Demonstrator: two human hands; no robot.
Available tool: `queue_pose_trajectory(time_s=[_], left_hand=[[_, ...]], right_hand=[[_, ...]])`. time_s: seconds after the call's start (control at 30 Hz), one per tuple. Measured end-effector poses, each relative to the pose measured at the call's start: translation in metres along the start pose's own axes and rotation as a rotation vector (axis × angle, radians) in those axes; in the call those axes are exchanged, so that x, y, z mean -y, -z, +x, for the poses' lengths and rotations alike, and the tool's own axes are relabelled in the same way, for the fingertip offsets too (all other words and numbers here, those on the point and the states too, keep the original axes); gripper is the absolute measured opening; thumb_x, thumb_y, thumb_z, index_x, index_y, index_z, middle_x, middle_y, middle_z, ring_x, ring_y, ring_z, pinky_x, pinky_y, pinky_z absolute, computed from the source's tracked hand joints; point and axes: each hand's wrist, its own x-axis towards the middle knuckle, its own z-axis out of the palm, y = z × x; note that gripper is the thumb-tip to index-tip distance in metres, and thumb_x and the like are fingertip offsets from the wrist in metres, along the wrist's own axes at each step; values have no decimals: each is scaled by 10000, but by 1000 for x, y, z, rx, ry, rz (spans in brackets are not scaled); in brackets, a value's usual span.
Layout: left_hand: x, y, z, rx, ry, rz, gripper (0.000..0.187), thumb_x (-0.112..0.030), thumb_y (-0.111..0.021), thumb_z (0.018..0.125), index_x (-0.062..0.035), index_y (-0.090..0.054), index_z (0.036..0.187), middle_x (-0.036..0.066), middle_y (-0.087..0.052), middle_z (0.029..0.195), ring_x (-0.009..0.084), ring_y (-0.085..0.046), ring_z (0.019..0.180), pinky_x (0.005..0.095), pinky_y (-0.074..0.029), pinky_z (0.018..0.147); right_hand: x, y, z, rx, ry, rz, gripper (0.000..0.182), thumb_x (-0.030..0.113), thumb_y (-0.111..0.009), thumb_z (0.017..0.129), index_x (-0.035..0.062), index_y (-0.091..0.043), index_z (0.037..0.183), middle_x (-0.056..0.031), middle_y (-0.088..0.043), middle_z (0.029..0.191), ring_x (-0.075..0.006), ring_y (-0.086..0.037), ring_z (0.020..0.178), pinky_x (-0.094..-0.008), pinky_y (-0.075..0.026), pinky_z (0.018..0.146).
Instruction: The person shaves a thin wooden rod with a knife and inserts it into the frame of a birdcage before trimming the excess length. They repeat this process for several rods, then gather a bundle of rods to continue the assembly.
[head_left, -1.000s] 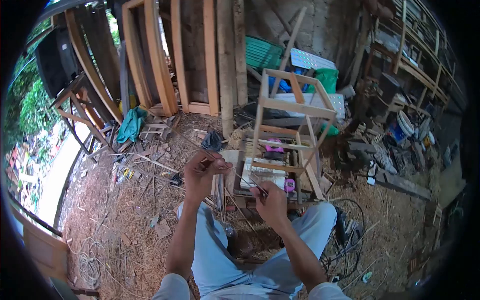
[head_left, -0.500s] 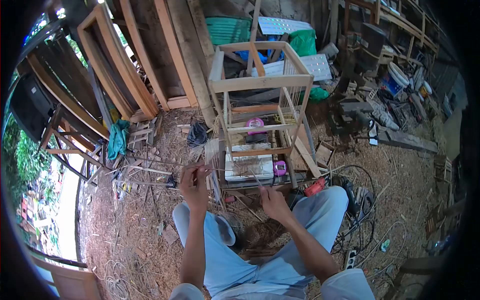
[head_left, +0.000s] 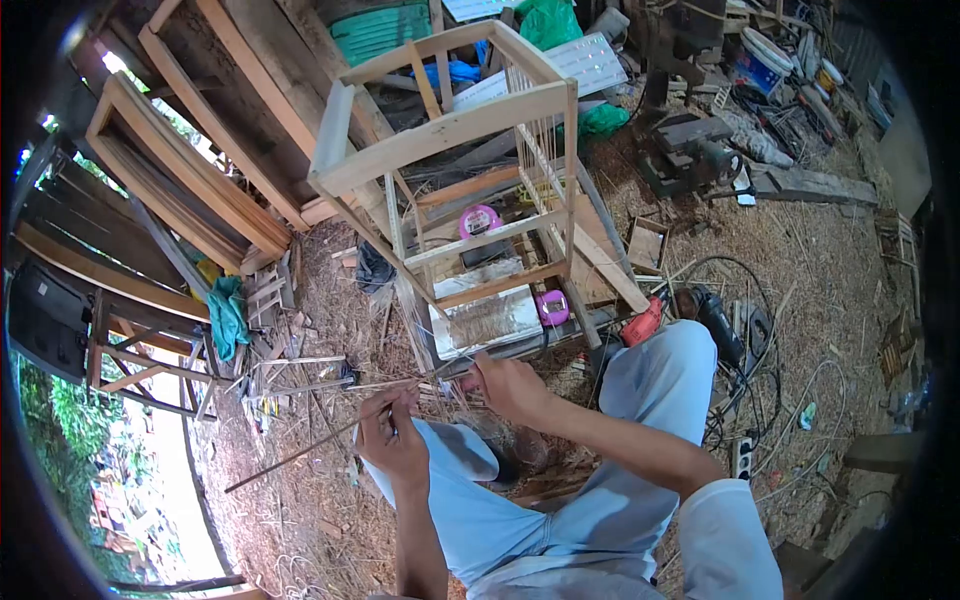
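My left hand pinches a long thin stick, which slants down to the left past my wrist. Close by on its right, my right hand is closed around a slim tool whose tip points left toward the stick; what kind of tool it is I cannot make out. Beyond my hands stands a wooden frame with thin rods on its right side. Beneath the frame lies a white board, with a pink round object behind it and a pink tape measure at its right.
A red power tool and black cables lie beside my right knee. Wooden frames lean at the upper left, near a teal cloth. A power strip is at the right. Shavings and sticks cover the ground.
The view has turned and tilted. My right hand has moved left, closer to my left hand, and the stick now slants down to the left.
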Motion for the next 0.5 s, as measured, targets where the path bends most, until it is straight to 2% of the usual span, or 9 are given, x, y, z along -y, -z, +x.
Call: queue_pose_trajectory(time_s=[0.1, 0.17, 0.2, 0.27, 0.33, 0.4, 0.43, 0.47, 0.5], left_hand=[[0, -1, -1, 9, -7, -19, 83, 80, -496, 865, 62, -499, 946, 163, -576, 907, 224, -633, 817, 325, -586, 703], [-3, -2, -1, 8, -19, 1, 81, 73, -497, 868, 60, -497, 948, 166, -577, 910, 220, -633, 815, 322, -585, 705], [-5, -2, 2, -31, 5, 7, 66, 65, -516, 865, 66, -508, 930, 164, -591, 880, 209, -636, 788, 305, -573, 699], [-8, -1, 1, -58, 28, 12, 56, 58, -535, 862, 73, -519, 913, 163, -604, 850, 199, -639, 760, 287, -562, 693], [-9, -4, 3, -37, 23, -28, 65, 51, -540, 862, 67, -517, 921, 158, -603, 857, 192, -637, 763, 293, -567, 705], [-8, -5, 4, -63, 46, 19, 73, 47, -542, 862, 65, -516, 927, 154, -599, 861, 188, -634, 761, 294, -570, 708], [-9, -2, 3, -75, 70, 73, 81, 43, -544, 862, 64, -514, 934, 150, -596, 864, 185, -631, 760, 295, -573, 710], [-9, 1, 3, -67, 72, 81, 81, 43, -544, 862, 64, -514, 934, 150, -596, 864, 185, -631, 760, 295, -573, 710], [-8, 2, 6, -88, 85, 42, 85, 39, -541, 865, 62, -513, 942, 144, -590, 867, 183, -628, 764, 293, -575, 710]], right_hand=[[11, 9, -6, 52, 111, 112, 197, 69, -508, 781, -31, -454, 942, -251, -597, 722, -420, -606, 640, -505, -486, 563], [4, -3, -8, -10, 188, 116, 143, 128, -493, 866, 1, -435, 894, -245, -582, 674, -417, -587, 597, -506, -452, 503], [-3, -1, -6, -12, 185, 125, 143, 128, -493, 866, 1, -435, 894, -245, -582, 674, -417, -587, 597, -506, -452, 503], [-21, 12, -1, 51, 29, 12, 148, 122, -507, 859, 1, -435, 901, -232, -576, 656, -424, -571, 566, -512, -442, 494], [-11, 10, -3, 5, 113, 53, 156, 134, -507, 863, 1, -436, 903, -229, -576, 652, -424, -571, 578, -512, -437, 500], [0, 5, -10, 4, 166, 85, 197, 100, -514, 789, -6, -473, 951, -247, -590, 679, -424, -603, 652, -511, -473, 569], [-17, 1, -10, 86, 67, 176, 214, 113, -518, 792, -1, -475, 967, -242, -592, 683, -425, -603, 690, -511, -473, 594], [-25, 0, -11, 86, 62, 186, 214, 113, -518, 792, -1, -475, 967, -242, -592, 683, -425, -603, 690, -511, -473, 594], [-29, 7, -5, 108, 38, 89, 228, 116, -518, 797, -2, -472, 987, -237, -594, 685, -425, -603, 703, -506, -475, 600]])
